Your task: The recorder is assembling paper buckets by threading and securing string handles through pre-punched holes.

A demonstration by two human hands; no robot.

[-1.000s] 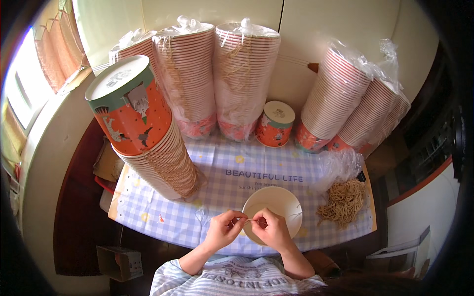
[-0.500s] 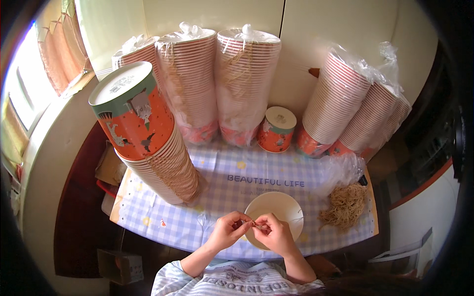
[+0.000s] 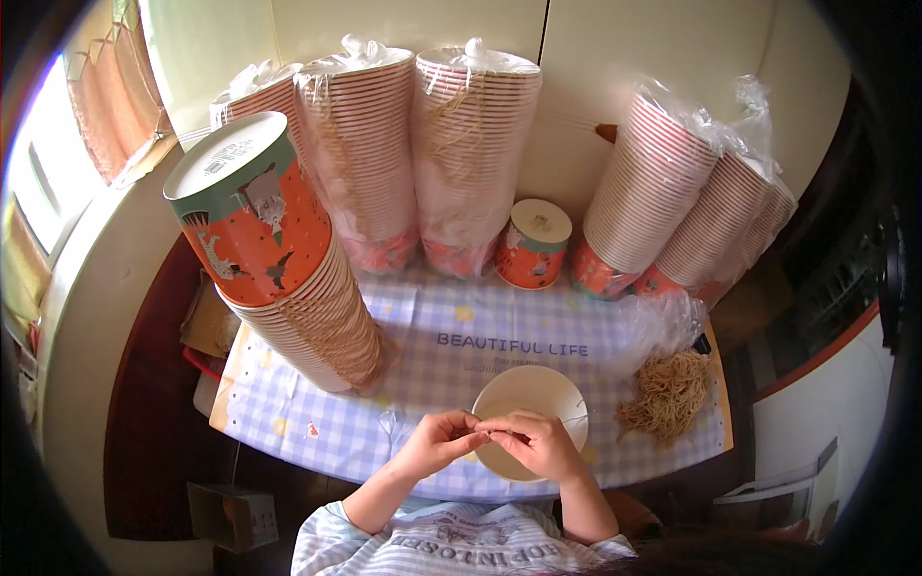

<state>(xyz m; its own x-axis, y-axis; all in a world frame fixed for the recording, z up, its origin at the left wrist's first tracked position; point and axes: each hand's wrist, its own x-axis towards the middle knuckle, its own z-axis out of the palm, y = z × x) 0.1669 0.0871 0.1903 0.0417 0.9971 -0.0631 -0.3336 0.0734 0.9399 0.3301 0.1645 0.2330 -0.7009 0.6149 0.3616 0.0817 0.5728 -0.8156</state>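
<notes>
Two hands working. What's the grip doing?

Left hand [image 3: 444,445] and right hand [image 3: 540,447] are meeting at the fingertips, over the near side of the white tub [image 3: 526,386]. Thumbs and fingers are pressing together on both. Can't tell if anything is clamped between them; the fingers are hiding it.

Where's the white tub sitting?

Near edge of the checked tabletop [image 3: 413,317], right of middle, mouth facing up. A thin pale strand [image 3: 575,419] is showing at its right inner side.

And the twine?

Tan twine bundle [image 3: 666,398] is lying in a loose heap to the right, apart from the tub, near the right edge. Clear plastic bag [image 3: 663,331] is lying crumpled just behind it.

What's standing around?

Unbagged tub stack [image 3: 288,336] is standing on the left. Orange top tub [image 3: 264,235] is capping it bottom up; tan strands [image 3: 344,331] are hanging down its right side. Three bagged stacks [image 3: 370,154] are standing back left, more bagged stacks [image 3: 653,182] back right. Lone orange tub [image 3: 533,252] is sitting bottom up between those groups.
</notes>
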